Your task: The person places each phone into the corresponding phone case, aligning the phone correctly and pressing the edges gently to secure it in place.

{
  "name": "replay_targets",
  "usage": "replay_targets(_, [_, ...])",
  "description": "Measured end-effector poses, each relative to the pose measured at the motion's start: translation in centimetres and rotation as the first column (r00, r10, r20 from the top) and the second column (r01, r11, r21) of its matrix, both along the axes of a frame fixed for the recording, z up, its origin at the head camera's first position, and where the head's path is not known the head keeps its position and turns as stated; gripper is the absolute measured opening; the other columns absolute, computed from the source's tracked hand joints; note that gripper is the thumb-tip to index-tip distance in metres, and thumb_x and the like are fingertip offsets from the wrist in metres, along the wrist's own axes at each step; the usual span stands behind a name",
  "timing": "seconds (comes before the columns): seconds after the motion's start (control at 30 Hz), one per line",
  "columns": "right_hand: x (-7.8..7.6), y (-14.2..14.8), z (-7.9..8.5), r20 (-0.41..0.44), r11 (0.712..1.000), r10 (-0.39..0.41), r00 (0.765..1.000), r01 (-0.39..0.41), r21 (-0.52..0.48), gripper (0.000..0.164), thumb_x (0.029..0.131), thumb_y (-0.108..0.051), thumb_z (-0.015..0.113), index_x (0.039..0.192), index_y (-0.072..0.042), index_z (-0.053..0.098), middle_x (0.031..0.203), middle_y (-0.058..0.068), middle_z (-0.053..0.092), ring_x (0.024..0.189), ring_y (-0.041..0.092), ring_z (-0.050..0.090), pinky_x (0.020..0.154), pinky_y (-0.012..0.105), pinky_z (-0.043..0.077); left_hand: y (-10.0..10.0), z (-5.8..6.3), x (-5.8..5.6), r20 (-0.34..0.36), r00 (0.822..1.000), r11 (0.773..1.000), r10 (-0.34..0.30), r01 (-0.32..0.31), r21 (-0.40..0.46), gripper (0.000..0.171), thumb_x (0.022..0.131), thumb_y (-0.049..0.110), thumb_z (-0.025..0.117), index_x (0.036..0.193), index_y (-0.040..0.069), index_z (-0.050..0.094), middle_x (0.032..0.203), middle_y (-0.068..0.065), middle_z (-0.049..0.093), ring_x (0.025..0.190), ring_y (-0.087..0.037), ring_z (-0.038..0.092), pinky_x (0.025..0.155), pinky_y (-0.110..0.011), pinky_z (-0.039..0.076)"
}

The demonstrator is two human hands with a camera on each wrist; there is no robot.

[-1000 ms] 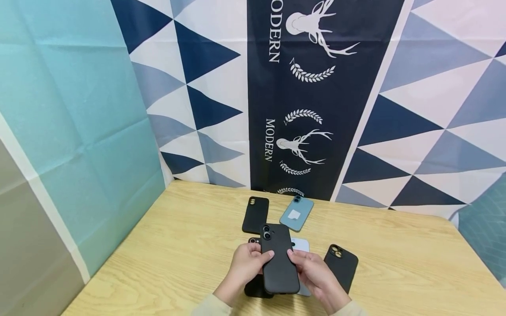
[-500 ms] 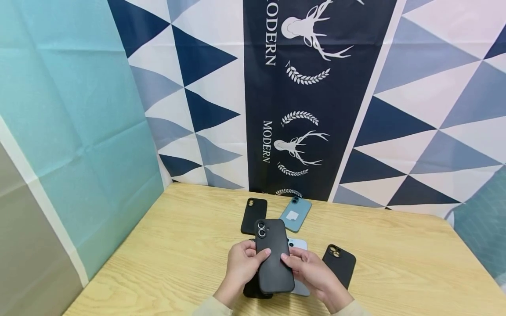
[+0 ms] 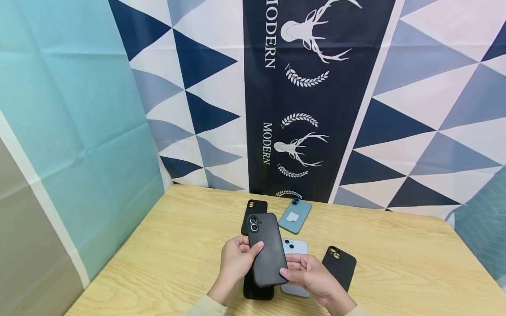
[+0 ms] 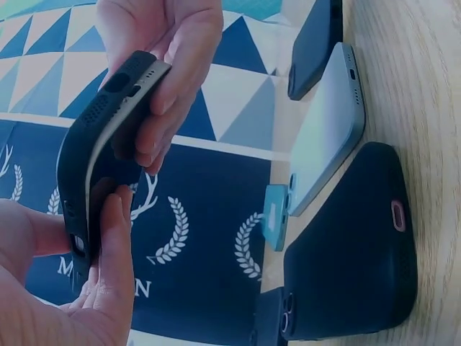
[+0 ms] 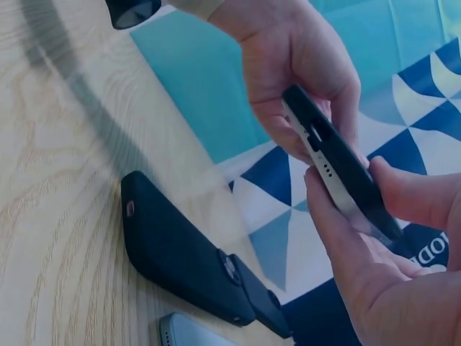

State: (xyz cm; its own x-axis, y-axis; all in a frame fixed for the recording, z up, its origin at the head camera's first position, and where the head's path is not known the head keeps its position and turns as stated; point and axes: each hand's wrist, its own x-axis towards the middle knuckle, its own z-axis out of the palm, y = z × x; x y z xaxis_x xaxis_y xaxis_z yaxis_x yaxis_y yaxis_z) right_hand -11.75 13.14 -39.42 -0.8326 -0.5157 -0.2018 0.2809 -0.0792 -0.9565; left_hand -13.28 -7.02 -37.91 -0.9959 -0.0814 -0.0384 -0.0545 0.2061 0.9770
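Both hands hold a phone in a black case [image 3: 268, 252], back side up, above the table. My left hand [image 3: 236, 260] grips its left long edge, thumb on the back. At the lower right corner my right hand [image 3: 314, 277] pinches it between thumb and fingers. In the left wrist view, the silver side of the phone [image 4: 119, 119] shows along the case's rim near the bottom end. The right wrist view shows this silver strip [image 5: 333, 173] too, with the case's port cutout beside it. Under the held phone lies a black-cased phone [image 3: 258, 289], partly covered.
Just right of it lies a light blue-white phone [image 3: 294, 246]. Further back are a black case [image 3: 258, 205] and a teal phone [image 3: 298, 219] with a white sticker. Another black case [image 3: 341, 265] with camera holes lies to the right. A patterned cloth [image 3: 213, 87] hangs behind the wooden table [image 3: 166, 245].
The held phone has risen and shifted left, uncovering more of the light phone. My right hand has slid down to its lower right corner; my left hand moved left with it.
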Motion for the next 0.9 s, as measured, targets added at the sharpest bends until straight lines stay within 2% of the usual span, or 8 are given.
replay_targets(0.33, [0.0,0.3,0.0,0.020,0.998,0.034,0.999,-0.033,-0.045,0.072,0.091,-0.008,0.068,0.143,0.021,0.027,0.121,0.007,0.071,0.103,0.008,0.070,0.089,0.022,0.057,0.1,-0.3,0.0,0.004,1.000,1.000,0.006,-0.006,0.026,0.025,0.084,0.018,0.076,0.089,-0.004,0.066,0.069,-0.009,0.071,0.055,-0.005,0.059,0.055,-0.023,0.051])
replay_targets(0.47, [-0.1,0.3,-0.3,0.009,0.997,0.041,0.999,-0.040,-0.063,0.070,0.093,-0.008,0.066,0.141,0.023,0.027,0.120,0.006,0.072,0.102,0.007,0.071,0.088,0.022,0.057,0.0,-0.5,-0.1,0.009,1.000,0.999,-0.022,0.022,0.028,0.027,0.085,0.020,0.075,0.091,-0.004,0.065,0.072,-0.010,0.072,0.056,-0.005,0.060,0.054,-0.023,0.051])
replay_targets(0.73, [-0.1,0.5,-1.0,0.031,0.991,0.084,0.996,-0.080,-0.109,0.059,0.095,-0.006,0.062,0.139,0.021,0.035,0.112,-0.003,0.074,0.100,0.004,0.071,0.087,0.020,0.057,-0.1,-1.0,-0.1,0.025,0.996,0.995,-0.088,0.087,0.039,0.026,0.087,0.020,0.075,0.090,-0.003,0.063,0.069,-0.008,0.071,0.054,-0.006,0.063,0.053,-0.025,0.055])
replay_targets(0.9, [-0.1,0.4,-1.1,0.041,0.996,0.061,0.997,-0.058,-0.073,0.066,0.094,-0.009,0.064,0.143,0.019,0.030,0.119,0.000,0.072,0.103,0.004,0.069,0.089,0.021,0.056,0.0,-0.9,-0.1,-0.002,0.999,0.999,-0.045,0.045,0.025,0.025,0.085,0.018,0.076,0.088,-0.003,0.063,0.066,-0.006,0.069,0.052,-0.005,0.058,0.051,-0.022,0.050])
